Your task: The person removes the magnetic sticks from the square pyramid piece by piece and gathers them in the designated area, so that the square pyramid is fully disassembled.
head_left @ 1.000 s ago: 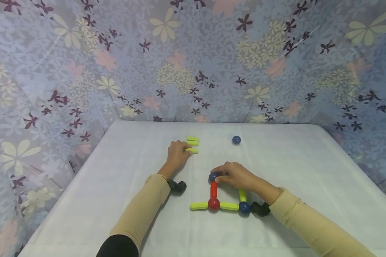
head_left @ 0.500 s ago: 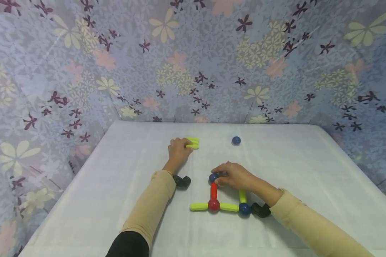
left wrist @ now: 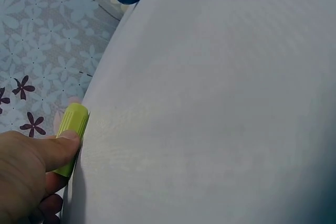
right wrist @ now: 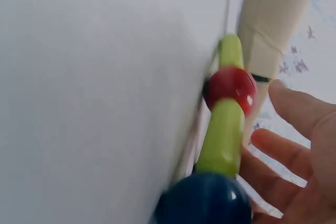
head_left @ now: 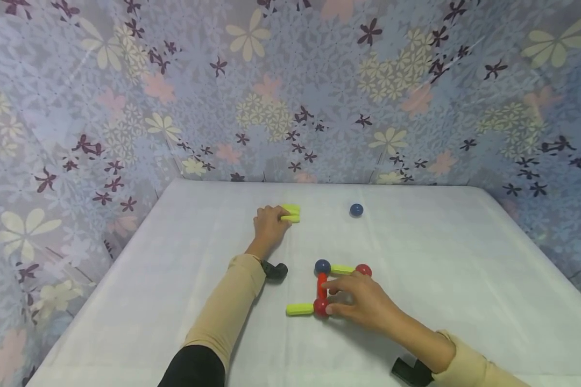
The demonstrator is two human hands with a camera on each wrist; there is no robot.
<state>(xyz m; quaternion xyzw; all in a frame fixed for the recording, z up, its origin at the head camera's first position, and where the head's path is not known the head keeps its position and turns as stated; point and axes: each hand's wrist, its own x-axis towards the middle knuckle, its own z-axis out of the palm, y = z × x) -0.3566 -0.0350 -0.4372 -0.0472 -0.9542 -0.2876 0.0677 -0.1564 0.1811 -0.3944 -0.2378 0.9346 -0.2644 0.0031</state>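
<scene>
In the head view my left hand (head_left: pixel 270 226) pinches a yellow-green rod (head_left: pixel 290 219) beside the other rods at the back. The left wrist view has the thumb on top of that rod (left wrist: pixel 72 124) and fingers curled below. My right hand (head_left: pixel 365 303) hovers with loosely bent, parted fingers over a frame of balls and rods. Its thumb is by the near red ball (head_left: pixel 321 307), its fingertips by the red rod (head_left: pixel 321 285). In the right wrist view a yellow-green rod (right wrist: pixel 220 137) joins the red ball (right wrist: pixel 231 88) to a blue ball (right wrist: pixel 205 200); the hand appears apart from them.
The frame also has a far blue ball (head_left: pixel 322 267), a rod (head_left: pixel 342 269) and another red ball (head_left: pixel 363 270). A loose blue ball (head_left: pixel 356 210) lies at the back. White cloth (head_left: pixel 198 226) covers the table; a floral curtain (head_left: pixel 290 91) hangs behind.
My right hand has let go of the far blue ball and come nearer, uncovering a rod and red ball. My left hand has slid its rod back against the others.
</scene>
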